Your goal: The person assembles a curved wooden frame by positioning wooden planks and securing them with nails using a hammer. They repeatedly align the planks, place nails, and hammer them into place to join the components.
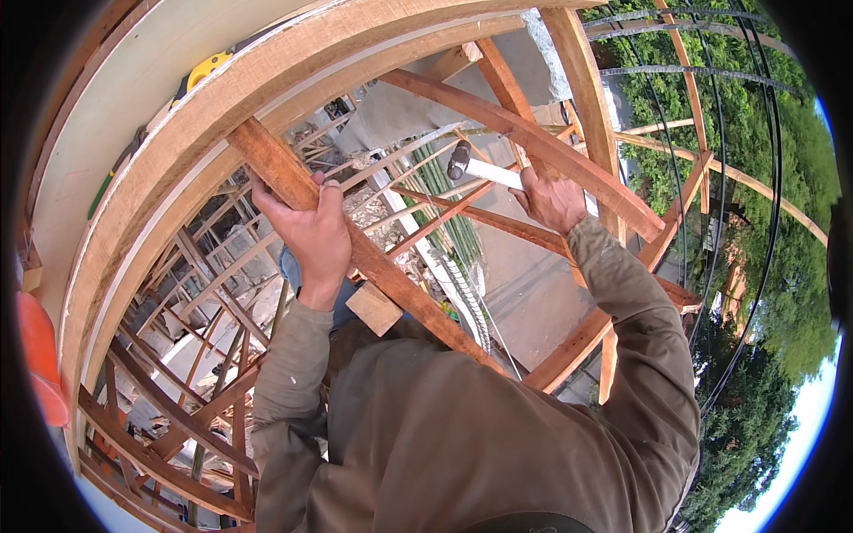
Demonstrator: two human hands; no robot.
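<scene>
Hands, two, both in olive sleeves. Left hand (pixel 311 238) clenched around one reddish timber batten (pixel 355 253) running diagonally through frame centre. Right hand (pixel 553 201) grips one hammer (pixel 475 165) by its pale handle, upper centre; dark head partly blurred, handle end hidden in the fist. One yellow tape measure (pixel 206 67), half hidden, upper left on the curved beam (pixel 178 151). Scaffold timbers below too tangled to count.

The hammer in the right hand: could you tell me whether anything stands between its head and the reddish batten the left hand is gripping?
Nothing visible does. The hammer in the right hand is raised beside the reddish batten that the left hand grips; only open air lies between them.
</scene>
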